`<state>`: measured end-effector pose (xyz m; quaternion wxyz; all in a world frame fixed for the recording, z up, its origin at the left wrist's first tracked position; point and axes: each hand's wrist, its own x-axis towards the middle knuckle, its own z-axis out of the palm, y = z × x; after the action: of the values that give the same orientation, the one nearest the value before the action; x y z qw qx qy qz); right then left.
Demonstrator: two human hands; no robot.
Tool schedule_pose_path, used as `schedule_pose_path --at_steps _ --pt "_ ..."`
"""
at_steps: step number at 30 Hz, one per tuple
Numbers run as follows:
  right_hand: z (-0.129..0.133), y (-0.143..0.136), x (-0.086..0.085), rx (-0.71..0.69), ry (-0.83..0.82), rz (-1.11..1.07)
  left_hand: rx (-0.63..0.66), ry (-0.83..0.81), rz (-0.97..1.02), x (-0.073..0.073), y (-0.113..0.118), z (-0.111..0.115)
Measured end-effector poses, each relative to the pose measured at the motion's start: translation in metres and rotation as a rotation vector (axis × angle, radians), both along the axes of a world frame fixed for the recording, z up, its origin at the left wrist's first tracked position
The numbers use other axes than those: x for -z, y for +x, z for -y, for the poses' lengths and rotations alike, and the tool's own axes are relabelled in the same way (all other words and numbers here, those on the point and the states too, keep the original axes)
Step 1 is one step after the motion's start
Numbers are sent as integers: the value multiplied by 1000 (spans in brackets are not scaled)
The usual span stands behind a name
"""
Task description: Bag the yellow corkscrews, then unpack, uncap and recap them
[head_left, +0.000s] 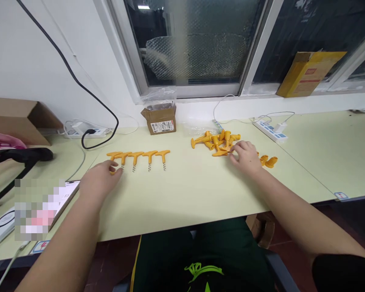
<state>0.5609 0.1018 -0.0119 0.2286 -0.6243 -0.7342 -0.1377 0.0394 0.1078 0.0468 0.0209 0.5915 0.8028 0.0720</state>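
Observation:
A row of several yellow T-handled corkscrews (135,155) lies on the table with bare metal spirals pointing toward me. My left hand (99,178) is at the row's left end, its thumb and fingers curled around the leftmost corkscrew (112,159), which they partly hide. To the right, a loose pile of yellow corkscrews (215,141) lies in a heap. At the pile's right front edge, my right hand (246,159) pinches a corkscrew (220,153) near its shaft; the fingertips cover the grip. Beside that hand lie a few loose yellow ribbed caps (271,162).
A small open carton (161,119) and a white power strip (272,130) stand along the wall. On the left are a phone (63,198), a black cable (63,61), a black curved stand (24,158) and a large cardboard box (15,121). A yellow carton (307,75) leans against the window.

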Motion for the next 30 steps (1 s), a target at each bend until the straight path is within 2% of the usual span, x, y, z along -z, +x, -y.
schedule_pose_path --at_steps 3,8,10,12,14,17,19,21,23,25,27,30 --pt "-22 -32 2 -141 -127 -36 179 23 69 -7 52 -8" --pt "-72 -71 8 -20 -87 -95 513 42 184 -14 150 -10" --pt "-92 -76 10 -43 -98 -91 601 86 248 -12 178 -8" --pt "-108 -78 10 -84 -145 -39 658 162 322 -5 196 -5" --pt "-120 -78 10 -110 -184 42 695 195 373 7 204 -3" --pt "-126 -78 7 -143 -194 143 748 123 425 30 202 -2" --pt "-124 -80 3 -154 -181 144 777 52 521 43 198 -5" --pt "-117 -85 -2 -149 -153 55 771 40 659 54 195 -11" --pt "-106 -93 -5 -151 -138 -145 723 86 817 62 195 -18" --pt "-92 -105 -3 -179 -200 -467 643 131 983 66 197 -22" --pt "-76 -118 3 -255 -371 -860 586 119 1129 69 200 -24" --pt "-54 -134 15 -428 -652 -1310 632 48 1255 70 201 -23"
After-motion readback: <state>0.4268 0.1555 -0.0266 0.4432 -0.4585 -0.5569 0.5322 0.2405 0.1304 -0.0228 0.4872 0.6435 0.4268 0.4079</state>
